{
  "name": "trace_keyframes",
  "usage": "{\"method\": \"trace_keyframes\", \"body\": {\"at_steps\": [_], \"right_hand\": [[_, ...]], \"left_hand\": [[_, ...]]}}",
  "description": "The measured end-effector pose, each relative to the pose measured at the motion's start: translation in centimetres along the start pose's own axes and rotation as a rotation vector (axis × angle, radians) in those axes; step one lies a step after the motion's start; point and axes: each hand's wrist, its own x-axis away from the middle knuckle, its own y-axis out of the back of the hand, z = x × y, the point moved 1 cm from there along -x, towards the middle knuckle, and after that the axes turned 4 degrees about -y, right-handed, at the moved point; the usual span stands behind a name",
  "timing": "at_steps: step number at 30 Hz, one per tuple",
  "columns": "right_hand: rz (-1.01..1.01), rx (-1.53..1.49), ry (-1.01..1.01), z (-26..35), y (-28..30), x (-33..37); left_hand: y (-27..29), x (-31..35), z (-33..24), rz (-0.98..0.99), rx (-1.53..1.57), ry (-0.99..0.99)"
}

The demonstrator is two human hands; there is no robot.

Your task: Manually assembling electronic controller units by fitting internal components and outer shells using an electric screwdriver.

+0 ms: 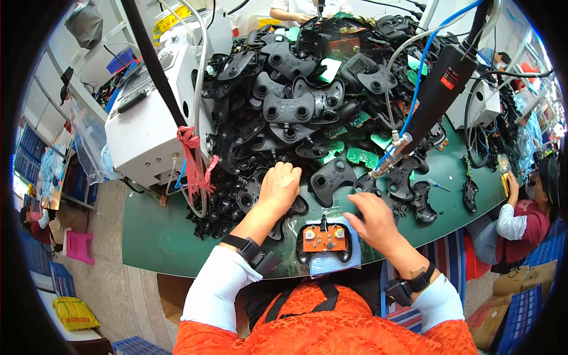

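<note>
My left hand [280, 188] is at the near edge of the heap of black parts, its fingers bunched and bent down. Whatever is under its fingertips is hidden. Over the green table, my right hand [375, 218] has its thumb apart from its fingers and holds nothing that I can see. Between my wrists lies an opened game controller half [323, 239] with an orange circuit board, resting on a light blue cloth [350, 260]. Just beyond it, a black controller shell [332, 181] lies face up between my hands. Small black thumbstick caps [220, 212] are piled left of my left hand.
A tall heap of black controller shells [289, 109] and green circuit boards [362, 157] fills the table's middle. A black electric screwdriver [438, 89] hangs at the right with a blue hose. At left stands a white machine [151, 118]. Other people [526, 228] sit nearby.
</note>
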Motion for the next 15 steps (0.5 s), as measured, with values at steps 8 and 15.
{"method": "trace_keyframes", "body": {"at_steps": [8, 15], "right_hand": [[0.11, 0.168, 0.249, 0.9, -7.8, -8.2], [0.207, 0.565, 0.411, 0.6, -11.3, -10.8]], "left_hand": [[6.7, 4.8, -0.3, -0.306, 0.855, 0.547], [8.4, 10.9, -2.5, -0.336, 1.53, 0.894]]}}
